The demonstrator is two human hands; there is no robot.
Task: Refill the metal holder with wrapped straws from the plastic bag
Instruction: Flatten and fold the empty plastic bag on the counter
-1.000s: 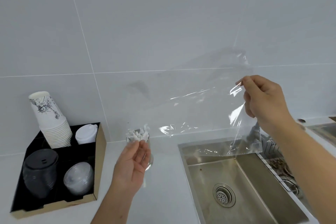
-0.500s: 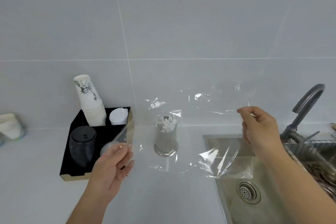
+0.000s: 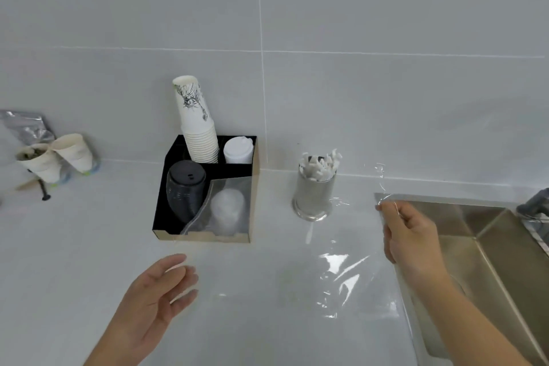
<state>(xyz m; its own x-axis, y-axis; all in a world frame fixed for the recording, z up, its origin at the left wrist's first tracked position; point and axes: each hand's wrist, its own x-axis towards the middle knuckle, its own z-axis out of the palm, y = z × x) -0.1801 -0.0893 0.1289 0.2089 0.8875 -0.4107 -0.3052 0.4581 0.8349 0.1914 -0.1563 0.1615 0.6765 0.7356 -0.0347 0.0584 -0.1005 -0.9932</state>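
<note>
A person's right hand (image 3: 411,242) pinches the edge of an apparently emptied clear plastic bag (image 3: 344,270) between thumb and fingers, at the near corner of a steel sink (image 3: 487,249), while the film sags across the white desk (image 3: 74,246). The left hand (image 3: 162,285) hovers over the desk with its grip spread and nothing in it. The perforated metal holder (image 3: 314,196) stands upright on the desk near the tiled wall (image 3: 386,98), between the sink and a black cardboard organiser (image 3: 178,154), and is packed with white paper-wrapped straws (image 3: 320,166) whose crimped tips fan above the rim; the refill looks essentially done. The chief risk from here appears to be the film itself: it passes close in front of the holder, and a careless pull could snag the protruding wrappers or nudge the holder. Its far corner also lies draped over the organiser's front right compartment, across a stack of clear lids (image 3: 227,208), which a tug might shift. Released near the sink, the bag could slip into the basin.
</note>
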